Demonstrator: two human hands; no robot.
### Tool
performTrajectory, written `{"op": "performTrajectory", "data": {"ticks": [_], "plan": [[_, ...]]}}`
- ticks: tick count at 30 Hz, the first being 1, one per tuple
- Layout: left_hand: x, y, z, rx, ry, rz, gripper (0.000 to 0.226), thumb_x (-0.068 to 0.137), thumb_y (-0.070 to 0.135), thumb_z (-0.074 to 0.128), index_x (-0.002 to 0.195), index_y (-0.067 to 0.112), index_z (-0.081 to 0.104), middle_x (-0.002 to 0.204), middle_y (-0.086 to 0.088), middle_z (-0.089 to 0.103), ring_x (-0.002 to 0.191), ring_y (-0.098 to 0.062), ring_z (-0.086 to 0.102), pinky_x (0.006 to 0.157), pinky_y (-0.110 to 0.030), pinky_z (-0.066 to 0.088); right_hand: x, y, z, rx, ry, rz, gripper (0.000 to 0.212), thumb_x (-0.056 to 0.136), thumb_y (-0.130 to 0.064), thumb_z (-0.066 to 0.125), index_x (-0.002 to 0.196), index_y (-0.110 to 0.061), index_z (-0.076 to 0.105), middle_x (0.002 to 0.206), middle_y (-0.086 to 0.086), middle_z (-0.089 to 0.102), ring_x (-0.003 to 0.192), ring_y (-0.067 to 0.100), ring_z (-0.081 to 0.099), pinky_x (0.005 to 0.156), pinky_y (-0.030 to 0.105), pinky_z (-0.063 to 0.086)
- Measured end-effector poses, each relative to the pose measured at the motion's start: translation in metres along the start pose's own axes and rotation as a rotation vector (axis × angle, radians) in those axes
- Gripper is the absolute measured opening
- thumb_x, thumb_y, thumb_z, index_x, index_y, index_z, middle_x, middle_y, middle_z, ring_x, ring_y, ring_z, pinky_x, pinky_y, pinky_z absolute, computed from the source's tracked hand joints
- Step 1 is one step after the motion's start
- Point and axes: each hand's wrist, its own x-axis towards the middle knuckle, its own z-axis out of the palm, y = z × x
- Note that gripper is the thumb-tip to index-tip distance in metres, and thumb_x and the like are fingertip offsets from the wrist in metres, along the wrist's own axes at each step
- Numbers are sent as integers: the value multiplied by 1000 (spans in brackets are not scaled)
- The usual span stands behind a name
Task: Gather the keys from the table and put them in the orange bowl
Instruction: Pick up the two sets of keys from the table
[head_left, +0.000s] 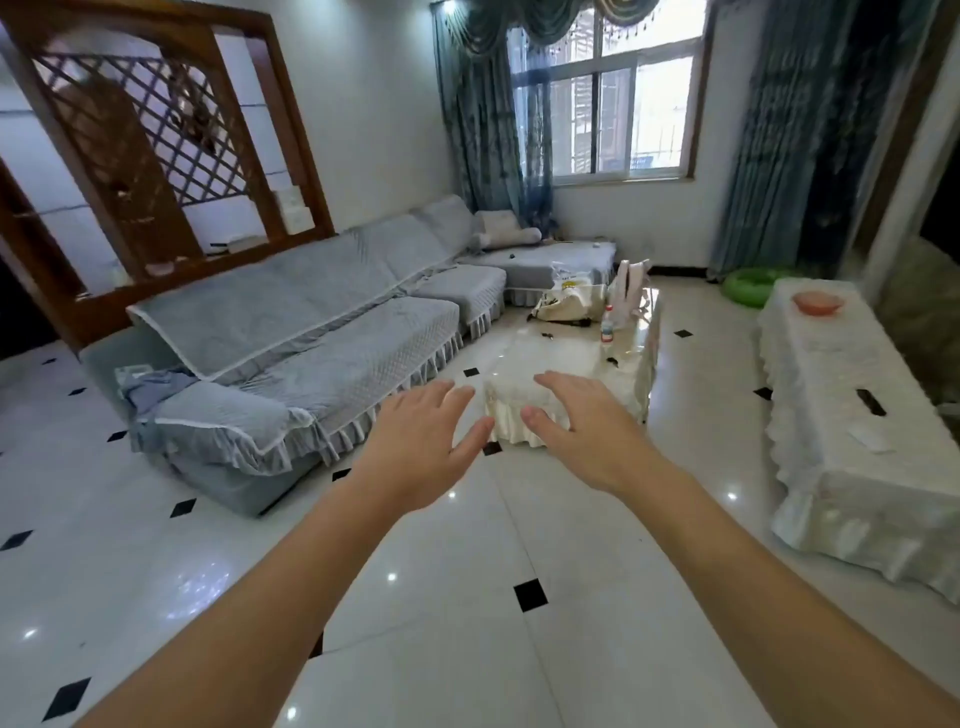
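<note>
Nearest the camera, at 6 o'clock: white tiled floor (467, 597) with black diamond insets, both bare forearms reaching forward over it.
Left hand (421, 441): palm down, fingers spread, holding nothing.
Right hand (582, 431): palm down, fingers spread, holding nothing; well apart from the left hand.
At 12 o'clock, just beyond the fingertips: low coffee table (561, 358) with glossy top and cream frilled skirt. On it, small dark items (612, 360), too small to tell whether they are keys; a clear bottle (607, 325) with red label, upright; pale bags (571, 301) at the far end.
At 9 to 11 o'clock: long sofa (311, 332) under grey quilted covers, running beside the table toward the window.
At 3 o'clock: second table (852, 410) draped in white cloth, a dark flat object (870, 401) lying on it.
At 2 o'clock, far end of that cloth: orange bowl (817, 302), upright.
Beyond it, on the floor: green ring (748, 286).
At 12 o'clock, farthest: window (602, 93) with blue-green curtains.
</note>
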Motion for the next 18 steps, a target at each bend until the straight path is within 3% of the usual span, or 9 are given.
{"op": "performTrajectory", "data": {"ticks": [9,18], "plan": [[86,-12,22,-34,65,42,61,96,60,21,137,24,48,140,-1,53,127,-23,50,102,-42,35,66,46,-9,-59,-1,35,59,96,-56,39,146,-24,40,151,-4,41,140,15,28,110,35,25],[196,-46,83,-139,30,50,59,98,58,26,143,23,43,149,-1,46,135,-22,43,111,-42,30,156,112,23,-118,-29,134,60,95,-59,38,145,-26,40,150,-5,42,139,14,30,109,35,28]]}}
